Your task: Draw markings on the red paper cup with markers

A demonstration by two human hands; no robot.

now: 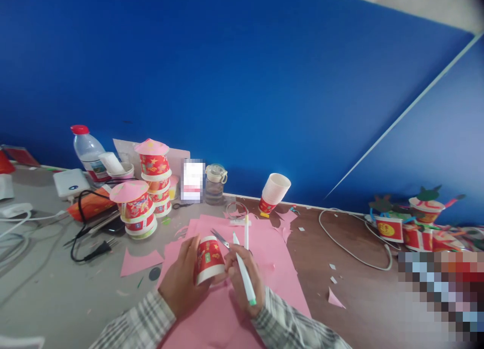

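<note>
Wrapped around a red printed paper cup [210, 255], my left hand [183, 278] keeps it tilted over the pink paper [272, 273]. My right hand [245, 276] is closed on a white marker [245, 279] with a green end, its fingers close against the cup's right side. Whether those fingers touch the cup I cannot tell. Just behind the right hand lie scissors [220, 238], blades showing and handles partly hidden. Another slim white marker [246, 233] with a yellow tip is beside them.
Stacked red cups with pink cone tops [153, 162] stand at left, near a bottle [88, 150] and black cable [79, 228]. A glass jar [215, 185], a leaning cup stack [275, 192], a white cable [353, 253] and decorated cups [389, 229] stretch rightward. Paper scraps [335, 298] lie about.
</note>
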